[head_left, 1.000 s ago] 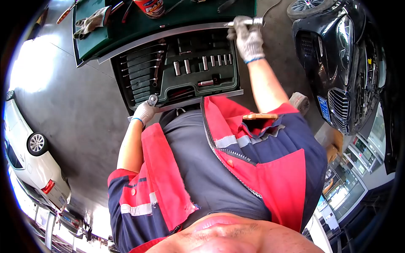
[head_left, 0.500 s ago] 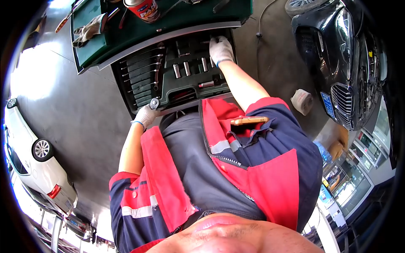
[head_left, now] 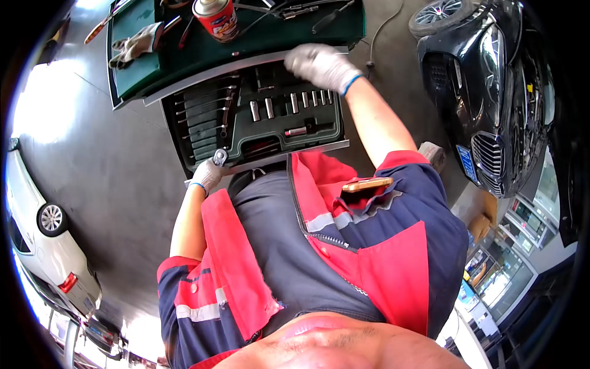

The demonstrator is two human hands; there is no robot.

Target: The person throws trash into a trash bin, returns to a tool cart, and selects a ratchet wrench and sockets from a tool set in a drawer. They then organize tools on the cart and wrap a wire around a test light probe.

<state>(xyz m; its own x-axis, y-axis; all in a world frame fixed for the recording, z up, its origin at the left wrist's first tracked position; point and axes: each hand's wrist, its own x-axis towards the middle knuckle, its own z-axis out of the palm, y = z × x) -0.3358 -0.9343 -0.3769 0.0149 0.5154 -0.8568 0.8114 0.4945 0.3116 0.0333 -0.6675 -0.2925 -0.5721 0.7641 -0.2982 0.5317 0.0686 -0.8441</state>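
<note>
My left hand (head_left: 211,174), in a whitish glove, is closed round a ratchet (head_left: 220,157), whose round chrome head shows at the drawer's front left edge. My gloved right hand (head_left: 322,66) is over the back right part of the drawer (head_left: 335,146). Its fingers are curled together, and what they hold, if anything, is hidden. The drawer holds a dark green tool tray (head_left: 246,123) with a row of wrenches (head_left: 206,104) on the left, several chrome sockets (head_left: 294,103) on the right and a red-banded socket (head_left: 295,131) nearer the front.
On the green cabinet top (head_left: 264,37) are a red can (head_left: 216,21), a pair of gloves (head_left: 136,46) and a screwdriver (head_left: 332,17). A black car (head_left: 485,92) stands at the right, a white car (head_left: 52,246) at the left. A cable (head_left: 372,46) runs along the floor.
My right hand went from beyond the drawer's right corner, with a shiny metal piece, down into the tray, then back up over its rear edge. My left hand has stayed with the ratchet.
</note>
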